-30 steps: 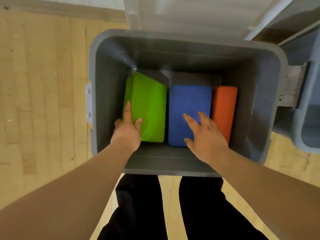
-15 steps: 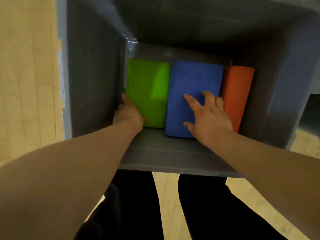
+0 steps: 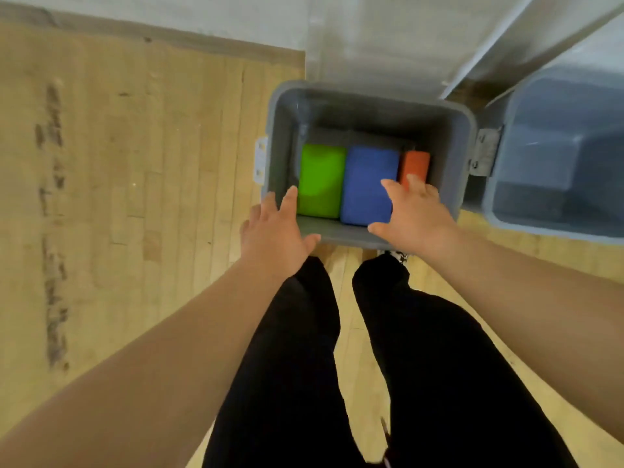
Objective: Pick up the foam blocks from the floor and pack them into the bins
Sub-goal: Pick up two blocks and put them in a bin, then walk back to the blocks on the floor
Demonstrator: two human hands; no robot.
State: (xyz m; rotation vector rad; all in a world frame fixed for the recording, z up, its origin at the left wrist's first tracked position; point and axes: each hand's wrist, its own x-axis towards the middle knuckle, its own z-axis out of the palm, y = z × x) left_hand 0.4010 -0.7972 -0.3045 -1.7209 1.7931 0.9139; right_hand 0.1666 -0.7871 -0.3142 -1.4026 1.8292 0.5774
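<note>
Both hands held nothing. The left hand [image 3: 275, 231] and right hand [image 3: 413, 214] were spread, fingers straight, over the near rim of the grey bin [image 3: 281, 130]; whether they touched it could not be told. Inside lay a green block [image 3: 320, 180], a blue block [image 3: 368, 180] and an orange block [image 3: 416, 163], side by side. A second bin [image 3: 547, 157] stood just beside it on the wooden floor [image 3: 135, 197].

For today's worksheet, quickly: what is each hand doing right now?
Left hand: open, holding nothing, over the grey plastic bin.
Right hand: open, holding nothing.
</note>
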